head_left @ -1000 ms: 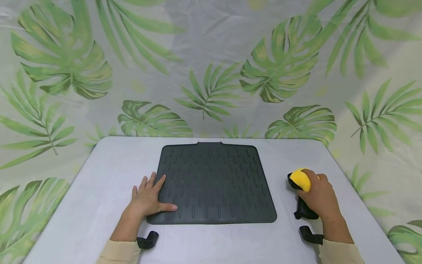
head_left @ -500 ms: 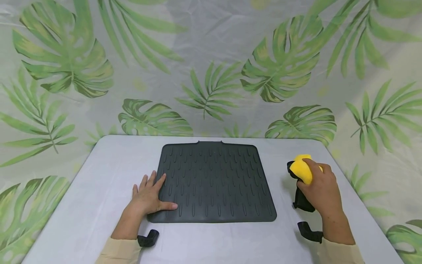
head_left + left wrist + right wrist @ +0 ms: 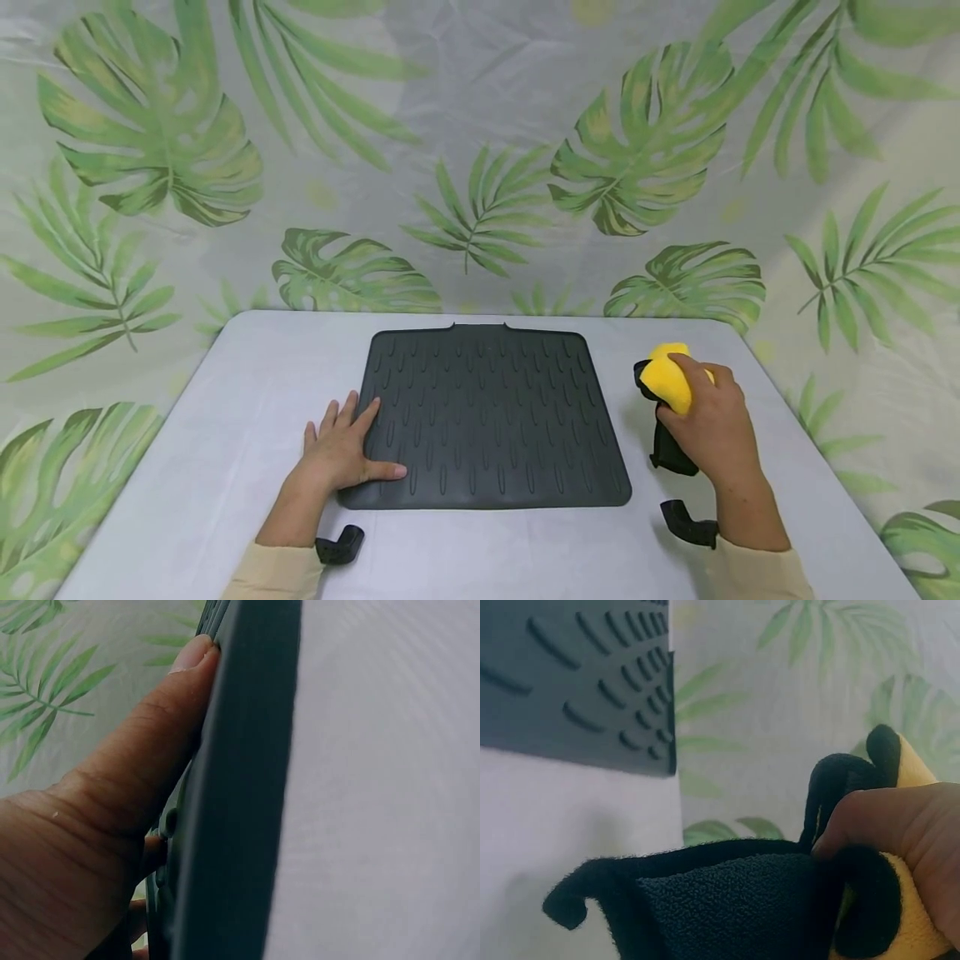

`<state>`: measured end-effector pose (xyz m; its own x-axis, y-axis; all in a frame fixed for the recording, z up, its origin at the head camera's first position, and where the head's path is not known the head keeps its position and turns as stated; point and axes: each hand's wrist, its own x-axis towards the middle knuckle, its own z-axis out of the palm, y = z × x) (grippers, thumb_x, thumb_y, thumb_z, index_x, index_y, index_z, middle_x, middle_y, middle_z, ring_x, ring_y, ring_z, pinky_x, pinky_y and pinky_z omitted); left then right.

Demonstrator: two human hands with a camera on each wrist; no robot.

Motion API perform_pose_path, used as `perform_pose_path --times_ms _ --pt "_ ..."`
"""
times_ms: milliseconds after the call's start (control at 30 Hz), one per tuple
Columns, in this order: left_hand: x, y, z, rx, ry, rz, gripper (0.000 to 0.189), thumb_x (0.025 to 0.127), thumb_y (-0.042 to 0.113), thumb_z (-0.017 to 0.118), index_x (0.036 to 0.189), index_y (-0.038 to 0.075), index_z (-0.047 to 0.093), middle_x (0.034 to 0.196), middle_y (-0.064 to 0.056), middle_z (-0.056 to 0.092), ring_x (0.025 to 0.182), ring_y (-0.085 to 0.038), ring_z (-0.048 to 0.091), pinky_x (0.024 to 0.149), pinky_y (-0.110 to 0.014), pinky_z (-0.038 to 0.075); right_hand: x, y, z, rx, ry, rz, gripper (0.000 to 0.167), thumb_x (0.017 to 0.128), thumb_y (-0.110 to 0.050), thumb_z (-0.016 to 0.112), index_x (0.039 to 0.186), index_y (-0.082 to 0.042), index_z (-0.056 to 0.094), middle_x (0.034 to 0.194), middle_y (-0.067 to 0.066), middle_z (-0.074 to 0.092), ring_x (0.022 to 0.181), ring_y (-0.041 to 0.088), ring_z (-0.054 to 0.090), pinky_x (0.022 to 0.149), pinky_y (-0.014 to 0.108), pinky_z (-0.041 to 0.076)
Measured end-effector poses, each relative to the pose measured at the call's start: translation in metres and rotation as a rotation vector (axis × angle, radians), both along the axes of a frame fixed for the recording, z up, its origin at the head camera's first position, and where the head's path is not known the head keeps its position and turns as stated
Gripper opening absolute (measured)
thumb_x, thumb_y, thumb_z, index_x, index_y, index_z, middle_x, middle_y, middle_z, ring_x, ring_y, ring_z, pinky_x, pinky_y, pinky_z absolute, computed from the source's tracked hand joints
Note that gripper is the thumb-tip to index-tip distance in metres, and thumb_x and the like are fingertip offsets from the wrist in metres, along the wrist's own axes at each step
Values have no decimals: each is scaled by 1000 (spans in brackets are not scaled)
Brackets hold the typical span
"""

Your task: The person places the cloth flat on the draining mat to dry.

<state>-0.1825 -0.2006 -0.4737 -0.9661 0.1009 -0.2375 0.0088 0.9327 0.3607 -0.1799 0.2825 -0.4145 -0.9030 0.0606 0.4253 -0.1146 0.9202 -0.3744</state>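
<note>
Cloth [image 3: 664, 385], yellow and black, bunched in right grip [image 3: 711, 425], off right edge of ridged tray [image 3: 495, 417]; long axis roughly front to back, table [image 3: 517, 550] showing between. Left grip [image 3: 337, 454] farther from cloth: fingers spread, thumb on tray's near left side.

The right hand [image 3: 712, 423] hides part of the cloth [image 3: 667, 384]; the right wrist view's edges cut off cloth and mat [image 3: 592, 686].

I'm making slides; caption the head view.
Left hand resting on a ridged dark-gray mat, right hand gripping a yellow-and-black cloth.
</note>
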Motion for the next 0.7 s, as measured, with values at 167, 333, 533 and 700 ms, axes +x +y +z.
perform_pose_path --times_ms 167,333,533,700 --pt "1 0 1 1 -5 2 129 63 74 83 163 14 27 170 -26 9 155 -56 7 118 -78 9 -2 -11 5 -21 -3 22 73 74 0 80 142 -8 53 126 36 51 105 55 53 80 71 48" --pt "3 1 2 -1 -3 -1 128 64 73 84 163 14 27 170 -27 10 154 -56 8 118 -78 10 -4 -22 7 -31 -19 42 75 75 0 82 143 -9 53 129 36 50 107 56 53 81 70 48" --pt "4 1 3 0 8 -2 128 64 72 84 163 13 28 170 -27 11 154 -57 9 117 -78 11 -7 -32 9 -28 -9 65 73 75 0 81 143 -9 53 130 35 50 107 54 53 81 69 50" --pt "3 1 3 3 13 -2 128 64 72 84 163 14 27 170 -27 11 154 -56 9 117 -78 11 -10 -39 9 -35 4 80 71 76 1 79 142 -10 54 130 34 51 107 53 54 81 68 50"
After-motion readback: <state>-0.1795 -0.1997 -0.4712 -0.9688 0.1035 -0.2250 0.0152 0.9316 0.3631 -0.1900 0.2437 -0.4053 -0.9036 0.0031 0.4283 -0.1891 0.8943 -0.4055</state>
